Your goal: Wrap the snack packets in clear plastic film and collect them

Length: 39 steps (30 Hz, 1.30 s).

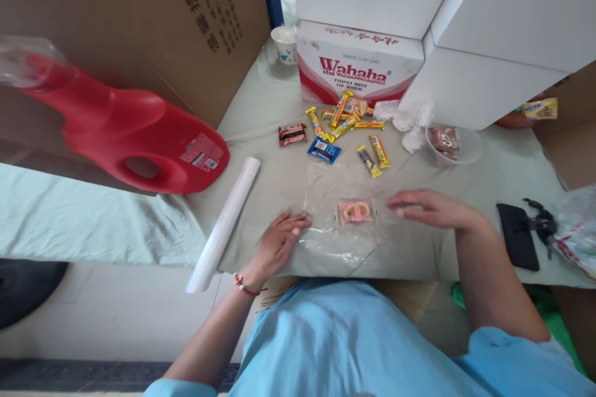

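Pink packet (pixel 355 212), one, between two hands (pixel 278 243) (pixel 433 209).

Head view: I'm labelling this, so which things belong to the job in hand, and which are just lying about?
Likely job:
pink snack packet, between left hand and right hand
clear plastic sheet beneath it
white roll, perhaps

Seemingly lying about:
red jug
Wahaha box
black phone
white cup
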{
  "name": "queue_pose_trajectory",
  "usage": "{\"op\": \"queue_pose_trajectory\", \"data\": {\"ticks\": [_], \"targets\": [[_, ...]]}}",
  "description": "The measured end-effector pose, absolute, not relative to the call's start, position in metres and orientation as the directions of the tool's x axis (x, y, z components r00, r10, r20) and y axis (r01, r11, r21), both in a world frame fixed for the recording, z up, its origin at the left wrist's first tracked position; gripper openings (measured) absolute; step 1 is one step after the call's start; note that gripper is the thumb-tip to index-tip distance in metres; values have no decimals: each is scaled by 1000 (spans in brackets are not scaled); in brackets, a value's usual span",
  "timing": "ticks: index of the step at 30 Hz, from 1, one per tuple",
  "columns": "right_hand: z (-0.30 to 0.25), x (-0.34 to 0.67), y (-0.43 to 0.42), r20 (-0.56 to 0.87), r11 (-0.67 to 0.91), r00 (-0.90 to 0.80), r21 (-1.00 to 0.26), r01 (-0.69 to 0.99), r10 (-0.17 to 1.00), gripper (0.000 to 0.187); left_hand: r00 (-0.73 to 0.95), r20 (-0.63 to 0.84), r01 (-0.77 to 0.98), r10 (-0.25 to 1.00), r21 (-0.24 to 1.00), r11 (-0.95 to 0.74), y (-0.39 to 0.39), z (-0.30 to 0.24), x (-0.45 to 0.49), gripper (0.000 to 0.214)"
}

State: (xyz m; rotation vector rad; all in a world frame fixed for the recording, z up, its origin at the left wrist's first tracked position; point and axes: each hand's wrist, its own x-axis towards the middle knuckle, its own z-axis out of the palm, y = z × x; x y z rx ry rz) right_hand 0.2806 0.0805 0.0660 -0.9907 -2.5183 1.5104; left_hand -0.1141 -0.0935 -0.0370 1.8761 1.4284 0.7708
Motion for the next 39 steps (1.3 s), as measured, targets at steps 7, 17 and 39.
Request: {"op": "queue_pose_trajectory", "data": {"ticks": [7, 17, 39], "targets": [[17, 141, 151, 12, 466, -537, -513, 721, 844, 43, 167, 204, 711, 965, 653, -261, -96, -48, -93, 36], [-4, 77, 161, 109, 503, -495, -308, 808, 862, 45, 186, 277, 742, 943, 589, -320, -100, -44, -89, 20], [-15, 203, 27, 56, 676, -724, -413, 610, 688, 56, 272, 171, 790, 947, 522, -322, -114, -45, -94, 40]]}}
